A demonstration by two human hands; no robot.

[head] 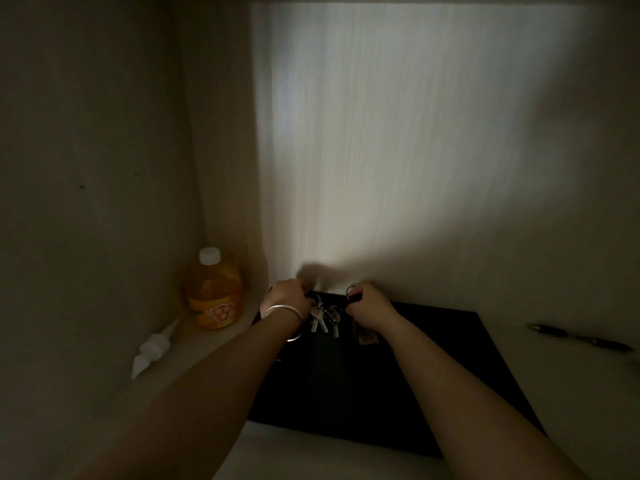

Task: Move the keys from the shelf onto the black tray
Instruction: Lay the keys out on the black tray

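A bunch of silver keys [325, 317] hangs from a dark strap stretched between my two hands, just above the far edge of the black tray [433, 382]. My left hand [285, 296], with a silver bangle on the wrist, grips the strap's left end. My right hand [370, 304] grips the right end, where a metal ring [350, 290] sticks up. A small brown tag [366, 337] dangles under the right hand. The tray lies flat on the pale shelf surface inside a dim cabinet.
An orange drink bottle [213, 294] with a white cap stands in the left corner. A white plastic nozzle piece [152, 348] lies in front of it. Two dark pens [578, 337] lie right of the tray. The cabinet's back wall [398, 150] rises directly behind the hands.
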